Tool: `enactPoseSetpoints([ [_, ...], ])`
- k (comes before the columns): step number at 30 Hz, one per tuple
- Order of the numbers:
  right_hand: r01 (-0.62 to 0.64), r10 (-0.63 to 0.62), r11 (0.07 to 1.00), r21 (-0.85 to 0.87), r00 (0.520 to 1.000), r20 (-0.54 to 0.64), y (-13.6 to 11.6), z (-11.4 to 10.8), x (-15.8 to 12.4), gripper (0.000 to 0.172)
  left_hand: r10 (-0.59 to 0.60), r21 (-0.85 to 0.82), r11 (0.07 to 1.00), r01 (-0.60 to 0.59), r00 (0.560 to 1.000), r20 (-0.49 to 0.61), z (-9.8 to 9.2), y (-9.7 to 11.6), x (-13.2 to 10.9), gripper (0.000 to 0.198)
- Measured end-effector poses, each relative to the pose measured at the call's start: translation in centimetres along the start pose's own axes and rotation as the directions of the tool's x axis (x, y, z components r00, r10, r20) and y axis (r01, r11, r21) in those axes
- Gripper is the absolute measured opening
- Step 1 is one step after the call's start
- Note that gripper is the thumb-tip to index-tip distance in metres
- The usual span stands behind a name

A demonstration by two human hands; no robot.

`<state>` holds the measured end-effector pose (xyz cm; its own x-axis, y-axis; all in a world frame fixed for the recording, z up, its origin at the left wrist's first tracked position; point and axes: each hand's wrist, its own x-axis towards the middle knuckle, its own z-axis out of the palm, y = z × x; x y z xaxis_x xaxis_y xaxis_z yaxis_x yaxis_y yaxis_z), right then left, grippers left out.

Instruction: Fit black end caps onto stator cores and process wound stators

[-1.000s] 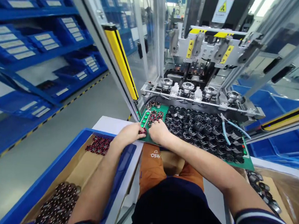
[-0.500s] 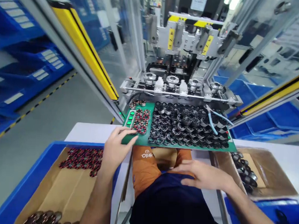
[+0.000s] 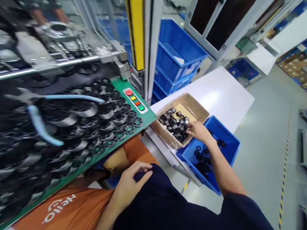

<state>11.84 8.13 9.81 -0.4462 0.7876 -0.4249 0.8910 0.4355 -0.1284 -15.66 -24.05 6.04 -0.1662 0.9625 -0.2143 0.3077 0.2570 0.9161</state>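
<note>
The person's right arm (image 3: 229,179) stretches forward, out to the side, its forearm slanting across a blue bin (image 3: 230,144) toward a cardboard box (image 3: 201,111). Closer to the body, the left hand (image 3: 129,185) hangs before the dark shirt, fingers loosely bent and thumb well apart, while the smaller-looking right hand (image 3: 201,132) dips over the box's near-right edge, fingertips at the black-and-metal rings (image 3: 175,124) heaped inside (whether they pinch one, I cannot tell).

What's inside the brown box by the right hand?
The brown box holds heaped black and silver parts and some tan cardboard. What lies beneath the heap or behind the right hand is hidden.
</note>
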Motion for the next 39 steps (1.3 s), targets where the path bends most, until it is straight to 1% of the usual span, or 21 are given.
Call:
enactPoseSetpoints([
  [3, 0.055, -0.056, 0.998, 0.032, 0.997, 0.047, 0.1, 2.4, 2.2, 0.049, 0.088, 0.128, 0.987, -0.099, 0.992, 0.091, 2.6, 4.5, 8.8, 0.026],
  [4, 0.065, -0.067, 0.997, 0.043, 0.996, 0.051, -0.2, 3.0, 2.6, 0.050, 0.123, 0.348, 0.921, -0.173, 0.979, 0.160, 3.6, 5.8, 11.8, 0.029],
  [5, 0.069, -0.071, 0.996, 0.053, 0.996, 0.049, -0.4, 3.5, 2.8, 0.051, 0.131, 0.441, 0.875, -0.199, 0.975, 0.182, 4.6, 6.9, 14.8, 0.031],
  [7, 0.069, -0.071, 0.995, 0.071, 0.997, 0.031, -1.1, 4.3, 2.8, 0.051, 0.125, 0.559, 0.801, -0.216, 0.973, 0.196, 6.6, 8.2, 20.3, 0.041],
  [9, 0.067, -0.069, 0.993, 0.094, 0.998, 0.015, -2.0, 5.1, 2.5, 0.053, 0.108, 0.646, 0.719, -0.255, 0.960, 0.258, 8.1, 8.6, 24.5, 0.050],
  [11, 0.054, -0.056, 0.991, 0.124, 0.998, 0.012, -2.9, 5.9, 2.2, 0.058, 0.084, 0.692, 0.650, -0.316, 0.934, 0.348, 9.1, 8.3, 27.6, 0.050],
  [14, 0.011, -0.012, 0.984, 0.177, 1.000, 0.005, -4.0, 7.1, 2.2, 0.058, 0.043, 0.707, 0.584, -0.398, 0.885, 0.463, 9.5, 7.8, 30.4, 0.041],
  [16, -0.008, 0.011, 0.974, 0.225, 1.000, -0.011, -4.2, 7.4, 2.3, 0.053, 0.020, 0.710, 0.568, -0.416, 0.870, 0.493, 9.5, 8.1, 31.6, 0.036],
  [18, -0.011, 0.024, 0.957, 0.289, 0.999, -0.039, -4.0, 7.3, 2.1, 0.049, 0.009, 0.711, 0.575, -0.404, 0.873, 0.488, 9.4, 8.7, 32.2, 0.031],
  [21, 0.020, 0.034, 0.907, 0.420, 0.992, -0.121, -2.8, 6.3, 0.7, 0.048, 0.055, 0.678, 0.634, -0.373, 0.896, 0.441, 8.8, 9.9, 31.5, 0.033],
  [23, 0.058, 0.041, 0.860, 0.508, 0.983, -0.182, -1.7, 5.5, -1.3, 0.052, 0.139, 0.615, 0.695, -0.372, 0.909, 0.393, 8.0, 10.5, 29.6, 0.045],
  [25, 0.122, 0.059, 0.762, 0.635, 0.965, -0.256, -1.0, 4.8, -3.9, 0.054, 0.219, 0.378, 0.867, -0.325, 0.930, 0.296, 6.9, 10.7, 26.8, 0.052],
  [26, 0.186, 0.068, 0.666, 0.723, 0.949, -0.306, -1.0, 4.4, -5.3, 0.053, 0.223, 0.149, 0.954, -0.259, 0.949, 0.223, 6.3, 10.8, 25.0, 0.050],
  [27, 0.265, 0.078, 0.535, 0.802, 0.930, -0.360, -1.2, 4.0, -6.6, 0.052, 0.190, -0.111, 0.978, -0.174, 0.969, 0.159, 5.7, 11.0, 23.2, 0.047],
  [29, 0.418, 0.095, 0.233, 0.878, 0.889, -0.448, -2.5, 2.9, -8.8, 0.054, 0.088, -0.494, 0.869, -0.034, 0.992, 0.086, 4.3, 11.4, 19.3, 0.044],
  [30, 0.462, 0.092, 0.118, 0.879, 0.876, -0.473, -3.4, 2.4, -9.7, 0.054, 0.053, -0.601, 0.799, 0.002, 0.996, 0.074, 3.7, 11.8, 17.4, 0.044],
  [31, 0.479, 0.073, 0.055, 0.876, 0.873, -0.482, -4.5, 1.9, -10.4, 0.053, 0.035, -0.684, 0.730, 0.022, 0.997, 0.070, 3.0, 12.2, 15.5, 0.042],
  [33, 0.487, 0.030, -0.002, 0.874, 0.873, -0.486, -6.8, 0.9, -11.4, 0.052, 0.053, -0.797, 0.604, 0.011, 0.997, 0.054, 1.7, 12.9, 12.2, 0.041],
  [35, 0.485, -0.020, -0.040, 0.874, 0.874, -0.486, -9.1, 0.3, -11.9, 0.052, 0.096, -0.844, 0.533, -0.055, 0.995, -0.005, 0.4, 13.2, 9.3, 0.040],
  [37, 0.476, -0.074, -0.074, 0.876, 0.874, -0.481, -11.1, -0.1, -12.0, 0.051, 0.106, -0.834, 0.539, -0.114, 0.992, -0.068, -1.1, 12.9, 6.6, 0.036],
  [39, 0.468, -0.133, -0.087, 0.879, 0.869, -0.476, -12.8, -0.3, -11.9, 0.053, 0.067, -0.808, 0.578, -0.116, 0.993, -0.094, -2.7, 11.8, 3.7, 0.032],
])
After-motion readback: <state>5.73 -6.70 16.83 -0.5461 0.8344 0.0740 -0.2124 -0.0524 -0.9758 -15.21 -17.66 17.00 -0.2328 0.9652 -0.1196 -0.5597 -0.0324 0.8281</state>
